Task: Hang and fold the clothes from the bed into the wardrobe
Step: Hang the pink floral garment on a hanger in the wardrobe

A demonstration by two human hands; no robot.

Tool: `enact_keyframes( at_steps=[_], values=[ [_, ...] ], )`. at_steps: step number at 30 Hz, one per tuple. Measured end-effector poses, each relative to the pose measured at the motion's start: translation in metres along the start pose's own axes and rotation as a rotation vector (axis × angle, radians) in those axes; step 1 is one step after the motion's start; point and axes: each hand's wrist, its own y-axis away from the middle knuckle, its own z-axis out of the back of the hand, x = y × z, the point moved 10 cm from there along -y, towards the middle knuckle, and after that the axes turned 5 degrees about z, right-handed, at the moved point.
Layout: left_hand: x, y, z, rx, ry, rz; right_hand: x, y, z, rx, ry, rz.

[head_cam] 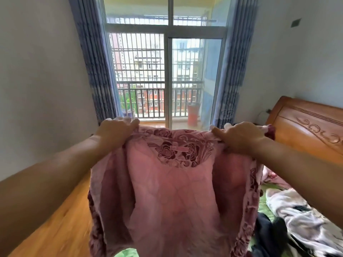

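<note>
A pink quilted jacket [172, 197] with a dark rose pattern on its collar and edges hangs spread in front of me, its inner lining facing me. My left hand [115, 132] grips its left shoulder and my right hand [241, 136] grips its right shoulder, both at the same height. The jacket's lower part drops out of the frame. Behind it to the right lies the bed [267, 203] with a green cover, holding a white and grey garment [300, 221] and a dark garment [267, 232]. The wardrobe is not in view.
A carved wooden headboard [308, 127] stands at the right. Straight ahead is a glass balcony door [167, 71] flanked by blue curtains [96, 62]. Wooden floor [61, 219] runs along the white wall on the left.
</note>
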Motion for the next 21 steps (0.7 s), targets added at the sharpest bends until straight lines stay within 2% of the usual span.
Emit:
enact_keyframes(
  at_steps=[2, 4, 6, 8, 12, 15, 16, 18, 19, 21],
  values=[
    [-0.015, -0.004, 0.002, -0.073, 0.04, -0.133, -0.008, 0.005, 0.001, -0.043, 0.01, -0.073],
    [-0.03, -0.002, 0.01, -0.161, 0.159, -0.301, -0.008, 0.01, 0.001, -0.105, 0.004, -0.05],
    [-0.035, 0.005, 0.014, -0.224, 0.243, -0.448, -0.005, 0.019, 0.003, -0.212, 0.017, 0.054],
    [-0.04, 0.013, 0.01, -0.247, 0.185, -0.542, -0.004, 0.028, 0.004, -0.32, 0.052, 0.162],
    [-0.048, 0.013, 0.005, -0.241, 0.053, -0.604, 0.002, 0.041, 0.003, -0.418, 0.163, 0.361],
    [-0.045, 0.003, -0.006, -0.137, -0.013, -0.522, 0.009, 0.051, 0.004, -0.377, 0.235, 0.487],
    [-0.042, -0.001, -0.01, -0.104, -0.02, -0.463, 0.008, 0.049, 0.005, -0.35, 0.245, 0.465],
    [-0.036, -0.012, -0.015, -0.059, -0.005, -0.318, -0.012, 0.036, 0.004, -0.201, 0.217, 0.252],
    [-0.033, -0.019, -0.014, -0.04, 0.022, -0.238, -0.021, 0.031, -0.001, -0.132, 0.115, 0.155],
    [-0.026, -0.033, -0.008, -0.014, 0.108, -0.072, -0.035, 0.02, -0.005, -0.087, -0.038, 0.023]
  ],
)
